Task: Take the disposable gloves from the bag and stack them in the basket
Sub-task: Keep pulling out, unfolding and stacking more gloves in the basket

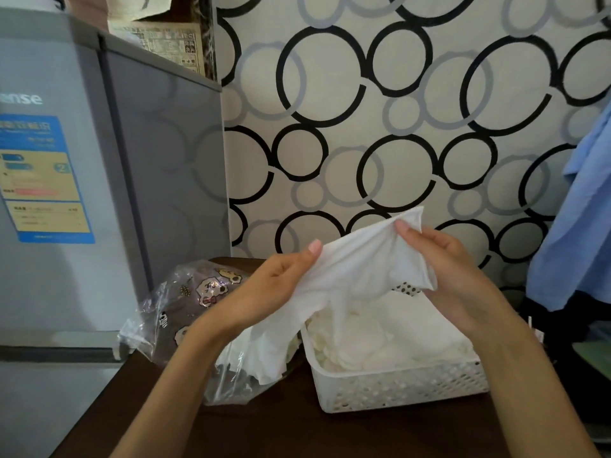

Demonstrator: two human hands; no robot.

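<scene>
A thin white disposable glove (360, 269) is stretched in the air between both hands, above the basket's left rim. My left hand (274, 285) pinches its left edge with the thumb on top. Its upper right corner is pinched by my right hand (449, 269). Part of the glove hangs down toward the bag. The white perforated plastic basket (396, 388) stands on the dark table at right and holds a pile of white gloves (390, 335). The clear plastic bag (185, 312) with cartoon sheep prints lies left of the basket, with more white gloves (258, 355) in its mouth.
A grey fridge (109, 193) stands close on the left of the dark brown table (264, 428). A wall with black and grey circles rises right behind the table. Blue cloth (575, 226) hangs at the right edge.
</scene>
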